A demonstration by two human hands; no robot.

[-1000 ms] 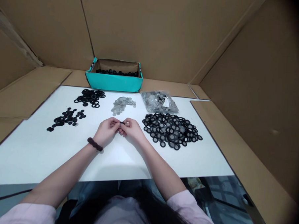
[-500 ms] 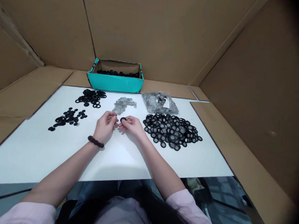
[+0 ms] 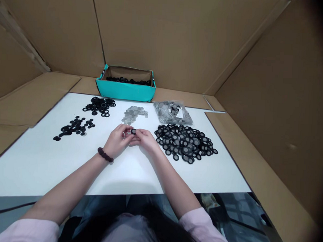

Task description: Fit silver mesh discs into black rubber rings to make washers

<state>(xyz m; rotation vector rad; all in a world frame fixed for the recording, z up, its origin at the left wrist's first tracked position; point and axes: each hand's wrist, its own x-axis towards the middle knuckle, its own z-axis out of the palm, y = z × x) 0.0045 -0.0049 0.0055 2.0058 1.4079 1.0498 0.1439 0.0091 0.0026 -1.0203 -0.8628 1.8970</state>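
Note:
Between my hands, over the middle of the white table, is a small black ring with a grey centre (image 3: 133,131). My right hand (image 3: 146,140) pinches it from the right between thumb and fingers. My left hand (image 3: 119,137) is closed on its left side, fingertips and thumb at its edge. Just beyond the hands lies a loose pile of thin translucent discs (image 3: 133,114). To the right of my right hand spreads a large heap of black rings with grey centres (image 3: 186,141).
Black open rings (image 3: 100,106) lie at the back left, with small black discs (image 3: 75,126) nearer. A clear bag of grey discs (image 3: 172,112) sits at the back right. Behind stands a teal box (image 3: 125,90) holding black pieces. Cardboard walls (image 3: 181,39) surround the white table (image 3: 116,179).
My left hand has moved right and closed in on the black ring, which the right hand held alone before. The ring's grey centre now faces up into view.

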